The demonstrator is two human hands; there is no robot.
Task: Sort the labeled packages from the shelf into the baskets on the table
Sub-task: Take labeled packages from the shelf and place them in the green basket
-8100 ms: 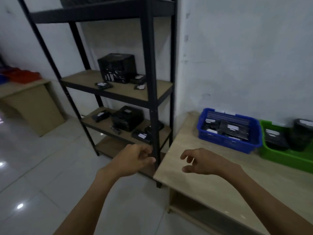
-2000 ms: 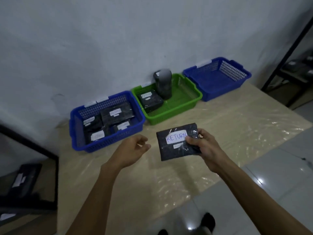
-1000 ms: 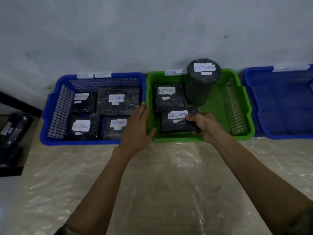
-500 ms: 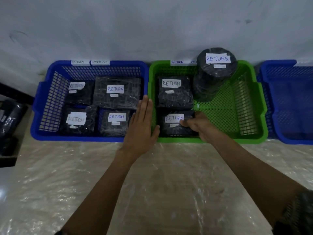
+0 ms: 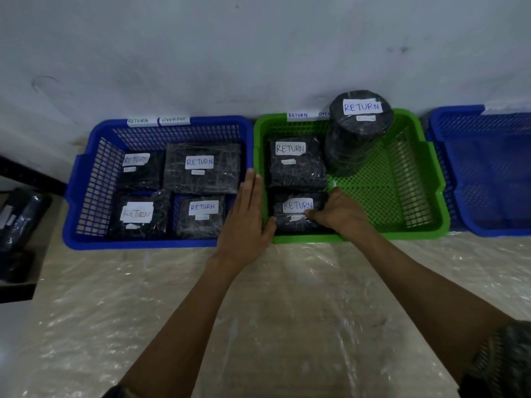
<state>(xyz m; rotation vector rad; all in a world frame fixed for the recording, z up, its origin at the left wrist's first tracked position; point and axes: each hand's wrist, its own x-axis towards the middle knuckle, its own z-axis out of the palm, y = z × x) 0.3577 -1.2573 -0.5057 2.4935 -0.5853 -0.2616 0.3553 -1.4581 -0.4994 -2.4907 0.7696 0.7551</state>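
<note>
RETURN package (image 5: 293,206): two seconds ago it is in the air over the table (image 5: 287,311); it now lies flat in the lower-left corner of the green basket (image 5: 431,228), just below another flat package (image 5: 296,168).

Right hand (image 5: 342,214): fingers still curled over the package's right edge, grip not yet let go.

Left hand (image 5: 244,222): flat, fingers straight, holding nothing, pressed on the rims where the blue basket (image 5: 86,242) meets the green one.

Judgement: this item is placed; I release it, then go back to the shelf.
</note>
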